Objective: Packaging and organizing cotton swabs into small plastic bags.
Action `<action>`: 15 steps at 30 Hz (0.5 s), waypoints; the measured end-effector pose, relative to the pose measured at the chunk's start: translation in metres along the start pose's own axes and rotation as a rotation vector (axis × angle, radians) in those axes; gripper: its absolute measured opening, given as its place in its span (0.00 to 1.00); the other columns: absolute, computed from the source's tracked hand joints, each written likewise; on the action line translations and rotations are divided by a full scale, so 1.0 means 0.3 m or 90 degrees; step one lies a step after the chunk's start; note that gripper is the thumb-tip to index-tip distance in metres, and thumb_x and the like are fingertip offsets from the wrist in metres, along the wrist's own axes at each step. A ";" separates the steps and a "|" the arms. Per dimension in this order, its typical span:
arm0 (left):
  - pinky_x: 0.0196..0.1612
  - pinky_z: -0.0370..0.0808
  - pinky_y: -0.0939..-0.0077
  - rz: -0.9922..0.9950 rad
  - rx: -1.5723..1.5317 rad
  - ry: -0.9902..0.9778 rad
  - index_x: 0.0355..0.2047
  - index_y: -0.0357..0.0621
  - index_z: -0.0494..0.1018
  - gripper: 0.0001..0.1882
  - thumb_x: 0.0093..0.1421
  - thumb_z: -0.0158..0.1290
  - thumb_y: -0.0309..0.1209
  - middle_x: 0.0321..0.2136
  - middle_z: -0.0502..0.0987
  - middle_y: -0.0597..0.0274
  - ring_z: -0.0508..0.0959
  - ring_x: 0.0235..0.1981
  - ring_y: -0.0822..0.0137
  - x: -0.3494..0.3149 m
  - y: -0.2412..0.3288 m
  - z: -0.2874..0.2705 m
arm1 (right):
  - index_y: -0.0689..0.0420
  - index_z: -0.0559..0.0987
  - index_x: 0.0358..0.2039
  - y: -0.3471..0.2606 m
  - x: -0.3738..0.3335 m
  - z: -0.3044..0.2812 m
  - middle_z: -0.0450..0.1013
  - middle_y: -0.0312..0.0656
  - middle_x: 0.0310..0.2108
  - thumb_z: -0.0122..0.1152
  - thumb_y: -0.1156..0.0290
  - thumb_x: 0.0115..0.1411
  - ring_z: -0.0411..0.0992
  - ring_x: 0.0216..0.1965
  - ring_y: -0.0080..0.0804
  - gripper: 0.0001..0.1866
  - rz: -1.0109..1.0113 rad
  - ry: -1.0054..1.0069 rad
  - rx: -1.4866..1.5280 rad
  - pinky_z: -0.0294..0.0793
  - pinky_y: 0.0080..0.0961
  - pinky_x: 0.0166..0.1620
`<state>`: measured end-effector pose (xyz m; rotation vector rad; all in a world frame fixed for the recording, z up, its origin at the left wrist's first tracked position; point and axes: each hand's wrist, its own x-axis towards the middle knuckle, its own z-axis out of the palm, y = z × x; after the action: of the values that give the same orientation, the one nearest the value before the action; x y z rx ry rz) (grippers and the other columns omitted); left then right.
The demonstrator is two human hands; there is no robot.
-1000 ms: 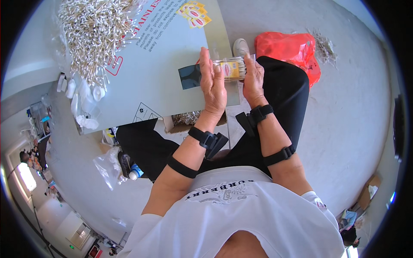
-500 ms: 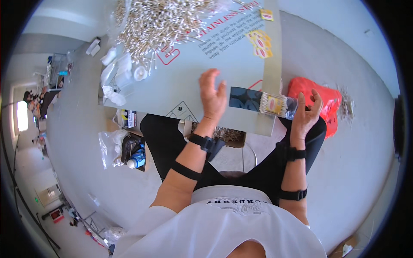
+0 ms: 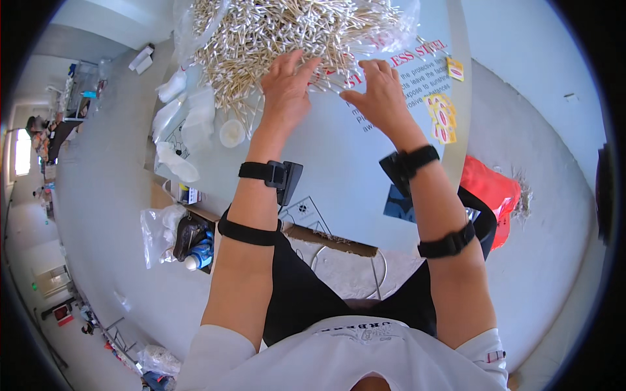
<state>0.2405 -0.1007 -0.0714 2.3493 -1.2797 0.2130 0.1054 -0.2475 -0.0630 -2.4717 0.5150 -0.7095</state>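
A big heap of cotton swabs (image 3: 280,29) with white tips and pale sticks covers the far part of the table (image 3: 326,169). At its near edge, my left hand (image 3: 287,91) is open, its fingertips reaching to the swabs. My right hand (image 3: 379,94) is open by the heap's right side, thumb spread from the fingers, with nothing visible in it. Beyond it lies clear plastic (image 3: 401,29) against the heap. A dark film strip (image 3: 399,203) lies partly hidden beneath my right forearm. Small yellow cards (image 3: 441,118) lie to the right, with a single yellow card (image 3: 455,69) farther off.
White plastic pouches (image 3: 197,120) and a small round white container (image 3: 232,133) lie at the table's left. A red bag (image 3: 489,195) sits beyond my right knee. Under the near edge is a cardboard box (image 3: 332,241). A blue bottle (image 3: 201,254) stands lower left.
Both hands have moved forward to the swab heap. My right hand has left the packed swab bundle by the near right edge, which my forearm now hides. The view has shifted.
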 end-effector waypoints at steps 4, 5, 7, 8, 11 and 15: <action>0.61 0.54 0.39 -0.077 0.025 -0.012 0.58 0.59 0.70 0.32 0.51 0.55 0.21 0.64 0.61 0.58 0.54 0.66 0.49 0.054 0.021 -0.011 | 0.62 0.70 0.51 -0.049 0.127 0.124 0.67 0.51 0.51 0.73 0.55 0.43 0.65 0.55 0.50 0.38 0.081 -0.012 -0.110 0.65 0.48 0.53; 0.61 0.54 0.39 -0.079 0.025 -0.012 0.58 0.59 0.70 0.32 0.51 0.55 0.21 0.64 0.61 0.58 0.54 0.66 0.49 0.063 0.017 -0.017 | 0.62 0.70 0.51 -0.075 0.153 0.145 0.67 0.50 0.51 0.73 0.56 0.44 0.66 0.55 0.49 0.37 0.095 -0.055 -0.112 0.66 0.47 0.52; 0.60 0.62 0.49 -0.197 0.099 -0.060 0.56 0.62 0.71 0.32 0.50 0.58 0.23 0.63 0.63 0.59 0.57 0.65 0.47 0.084 0.027 -0.010 | 0.61 0.71 0.46 -0.051 0.186 0.188 0.70 0.52 0.46 0.68 0.60 0.48 0.72 0.47 0.52 0.28 0.049 -0.039 -0.113 0.73 0.45 0.45; 0.60 0.62 0.49 -0.192 0.090 -0.059 0.56 0.62 0.71 0.32 0.50 0.58 0.23 0.63 0.63 0.59 0.57 0.65 0.47 0.102 0.018 0.002 | 0.61 0.71 0.46 -0.006 0.204 0.205 0.70 0.52 0.46 0.68 0.60 0.48 0.72 0.47 0.52 0.28 0.052 -0.036 -0.122 0.73 0.45 0.45; 0.56 0.68 0.56 -0.056 0.050 0.038 0.47 0.52 0.77 0.23 0.49 0.56 0.20 0.54 0.71 0.56 0.66 0.58 0.47 0.137 -0.095 0.018 | 0.60 0.74 0.37 0.004 0.235 0.243 0.74 0.54 0.38 0.63 0.65 0.51 0.74 0.35 0.55 0.16 0.003 -0.024 0.008 0.75 0.44 0.38; 0.49 0.72 0.64 0.033 -0.131 0.140 0.37 0.39 0.77 0.15 0.48 0.52 0.14 0.38 0.77 0.53 0.75 0.44 0.50 0.143 -0.064 -0.037 | 0.61 0.74 0.26 -0.036 0.234 0.117 0.73 0.55 0.26 0.61 0.66 0.53 0.73 0.30 0.57 0.10 -0.047 0.013 0.100 0.73 0.45 0.35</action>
<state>0.2811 -0.1194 -0.0530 2.0589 -1.1968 0.3306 0.1834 -0.2596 -0.0558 -2.3495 0.3616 -0.7743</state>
